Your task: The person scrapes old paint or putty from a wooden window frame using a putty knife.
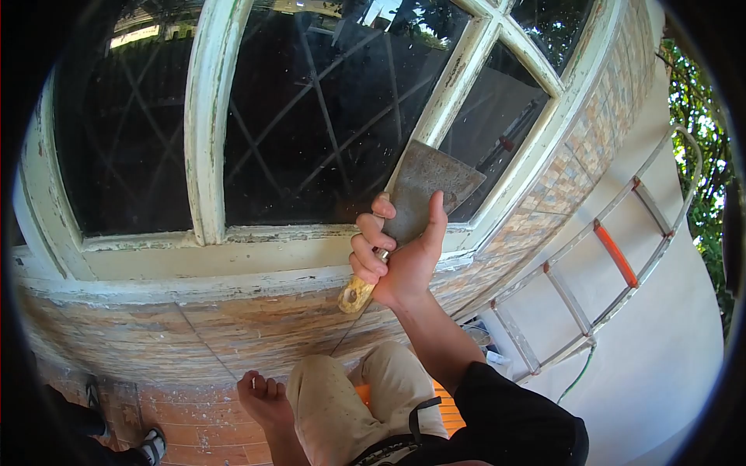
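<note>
My right hand [404, 256] is wrapped round the handle of a wide metal scraper [435, 182], its thumb lying along the blade. The yellowish handle end [355, 296] sticks out below the fingers. Behind the blade's left edge runs a white window bar with worn, flaking paint [457, 81]; whether they touch is unclear. My left hand [263, 394] is low beside my left knee, its fingers curled in, with a small pale spot at the fingertips that I cannot make out.
Below the window frame [272, 260] is a stone-tiled wall [155, 334]. A ladder [571, 299] with an orange rung stands at the right. Another person's feet [153, 445] are at the lower left on the tiled floor [198, 423], which has pale flakes on it.
</note>
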`<state>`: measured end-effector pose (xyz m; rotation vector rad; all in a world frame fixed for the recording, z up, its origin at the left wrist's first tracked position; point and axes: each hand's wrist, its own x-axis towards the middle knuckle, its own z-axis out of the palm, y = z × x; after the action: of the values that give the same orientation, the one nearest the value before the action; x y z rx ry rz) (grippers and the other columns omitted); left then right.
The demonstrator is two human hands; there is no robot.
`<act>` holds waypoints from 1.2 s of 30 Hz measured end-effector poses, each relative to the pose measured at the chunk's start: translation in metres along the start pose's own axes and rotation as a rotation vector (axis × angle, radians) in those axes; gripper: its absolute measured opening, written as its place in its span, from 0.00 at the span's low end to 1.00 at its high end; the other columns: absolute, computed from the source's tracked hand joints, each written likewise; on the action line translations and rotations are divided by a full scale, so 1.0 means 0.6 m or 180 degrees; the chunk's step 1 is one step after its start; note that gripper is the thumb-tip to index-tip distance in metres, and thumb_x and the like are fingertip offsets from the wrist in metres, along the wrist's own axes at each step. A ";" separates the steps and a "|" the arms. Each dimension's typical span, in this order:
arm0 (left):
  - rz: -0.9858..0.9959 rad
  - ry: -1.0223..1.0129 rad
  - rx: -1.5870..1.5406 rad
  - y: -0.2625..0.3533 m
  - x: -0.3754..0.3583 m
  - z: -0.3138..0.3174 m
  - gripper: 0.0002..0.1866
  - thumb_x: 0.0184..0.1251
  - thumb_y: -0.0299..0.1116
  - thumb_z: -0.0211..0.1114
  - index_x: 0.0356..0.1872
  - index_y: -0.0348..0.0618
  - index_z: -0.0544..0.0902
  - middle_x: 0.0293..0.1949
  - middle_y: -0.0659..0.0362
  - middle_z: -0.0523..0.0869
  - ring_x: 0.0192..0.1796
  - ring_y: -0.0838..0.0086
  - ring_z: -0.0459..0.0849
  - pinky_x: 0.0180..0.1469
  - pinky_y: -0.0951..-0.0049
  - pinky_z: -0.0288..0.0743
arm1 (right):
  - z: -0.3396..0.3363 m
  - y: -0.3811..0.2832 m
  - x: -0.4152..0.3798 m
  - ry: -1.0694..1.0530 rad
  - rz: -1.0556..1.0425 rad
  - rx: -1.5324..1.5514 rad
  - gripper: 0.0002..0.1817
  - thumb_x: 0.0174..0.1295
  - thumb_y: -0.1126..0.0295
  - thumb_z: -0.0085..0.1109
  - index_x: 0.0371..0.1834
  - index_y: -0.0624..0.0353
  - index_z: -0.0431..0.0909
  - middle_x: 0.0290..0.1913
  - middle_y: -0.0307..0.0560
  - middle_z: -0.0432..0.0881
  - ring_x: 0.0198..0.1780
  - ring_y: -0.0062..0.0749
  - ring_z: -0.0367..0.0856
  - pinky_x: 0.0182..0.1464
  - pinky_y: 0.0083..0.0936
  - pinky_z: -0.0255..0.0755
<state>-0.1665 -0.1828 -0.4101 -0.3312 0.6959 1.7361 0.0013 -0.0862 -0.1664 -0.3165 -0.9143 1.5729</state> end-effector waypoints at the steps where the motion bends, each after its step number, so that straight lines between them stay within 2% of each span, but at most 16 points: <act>1: 0.0018 -0.0021 -0.0059 0.002 0.002 -0.003 0.07 0.61 0.35 0.58 0.29 0.45 0.72 0.16 0.69 0.53 0.17 0.82 0.48 0.20 0.77 0.45 | -0.001 0.002 -0.002 0.0007 0.0005 -0.0015 0.33 0.58 0.23 0.36 0.31 0.44 0.61 0.16 0.30 0.53 0.11 0.19 0.49 0.13 0.19 0.44; 3: 0.0034 -0.0040 -0.0122 0.003 0.003 -0.005 0.07 0.62 0.35 0.58 0.29 0.45 0.72 0.16 0.69 0.53 0.17 0.82 0.48 0.20 0.77 0.45 | -0.003 0.010 -0.011 0.0289 0.0021 -0.0232 0.33 0.58 0.23 0.36 0.30 0.43 0.62 0.16 0.29 0.53 0.11 0.18 0.48 0.13 0.19 0.43; 10: 0.0087 0.0008 -0.0162 -0.001 0.002 -0.005 0.07 0.62 0.34 0.59 0.28 0.46 0.72 0.16 0.69 0.53 0.17 0.82 0.48 0.20 0.76 0.45 | -0.035 0.052 -0.037 0.0436 0.0249 -0.0105 0.32 0.59 0.25 0.37 0.30 0.45 0.64 0.17 0.29 0.54 0.11 0.18 0.48 0.13 0.20 0.44; 17: 0.0111 0.0025 -0.0123 -0.008 0.004 -0.008 0.08 0.63 0.34 0.60 0.27 0.46 0.73 0.16 0.69 0.58 0.17 0.82 0.48 0.21 0.76 0.45 | -0.009 0.045 -0.010 0.0344 -0.0042 -0.0053 0.31 0.59 0.26 0.40 0.30 0.44 0.64 0.16 0.29 0.53 0.11 0.18 0.48 0.12 0.19 0.44; 19: 0.0112 0.0050 -0.0108 -0.009 0.002 -0.007 0.08 0.63 0.34 0.60 0.27 0.46 0.73 0.16 0.69 0.58 0.17 0.82 0.48 0.21 0.76 0.44 | -0.019 0.068 -0.028 0.0645 -0.0046 0.0102 0.30 0.58 0.27 0.41 0.31 0.44 0.64 0.16 0.29 0.53 0.10 0.18 0.47 0.12 0.20 0.44; 27: 0.0072 0.0062 -0.0113 -0.007 -0.004 0.002 0.08 0.63 0.34 0.60 0.27 0.45 0.74 0.16 0.69 0.56 0.18 0.82 0.48 0.21 0.76 0.44 | -0.018 0.076 -0.019 0.0573 0.0004 0.0195 0.30 0.58 0.27 0.40 0.30 0.44 0.63 0.15 0.29 0.53 0.10 0.19 0.46 0.13 0.20 0.44; 29: 0.0035 0.0188 -0.0136 -0.003 -0.007 0.006 0.06 0.62 0.32 0.58 0.29 0.45 0.71 0.17 0.69 0.54 0.18 0.82 0.49 0.20 0.77 0.46 | -0.023 0.088 -0.027 0.0600 -0.0046 0.0194 0.30 0.58 0.27 0.40 0.31 0.43 0.63 0.15 0.29 0.53 0.10 0.19 0.46 0.13 0.20 0.44; 36: 0.0112 0.0198 -0.0032 -0.008 -0.012 0.008 0.06 0.62 0.32 0.58 0.29 0.45 0.71 0.18 0.69 0.56 0.18 0.82 0.48 0.21 0.77 0.47 | -0.031 0.097 -0.023 0.0711 -0.0018 0.0159 0.29 0.57 0.28 0.40 0.31 0.43 0.63 0.15 0.29 0.52 0.11 0.19 0.46 0.13 0.20 0.43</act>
<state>-0.1592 -0.1846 -0.4038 -0.3836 0.7420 1.7693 -0.0243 -0.0899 -0.2234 -0.4440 -0.7015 1.5180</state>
